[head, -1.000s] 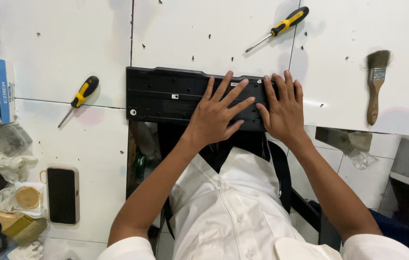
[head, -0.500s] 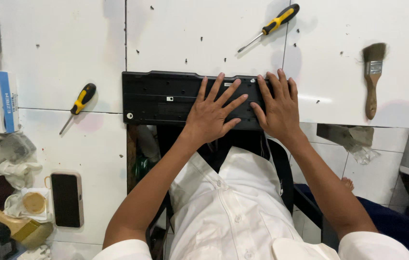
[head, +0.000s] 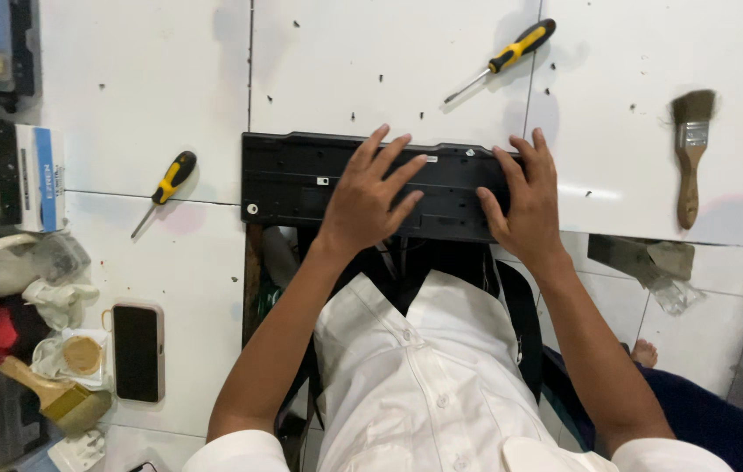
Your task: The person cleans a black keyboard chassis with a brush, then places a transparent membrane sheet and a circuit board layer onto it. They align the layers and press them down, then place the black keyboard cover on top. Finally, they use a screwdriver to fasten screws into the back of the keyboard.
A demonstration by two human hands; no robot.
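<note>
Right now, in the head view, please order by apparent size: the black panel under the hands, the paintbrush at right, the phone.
1. black panel, clearly largest.
2. phone and paintbrush: they look similar, so no ranking.

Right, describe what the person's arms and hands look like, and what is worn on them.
Both forearms are bare from above the elbow down. The left hand and right hand wear no gloves, and no rings, watch or bracelets show. Short white sleeves end at the upper arms; they belong to a white buttoned shirt.
</note>
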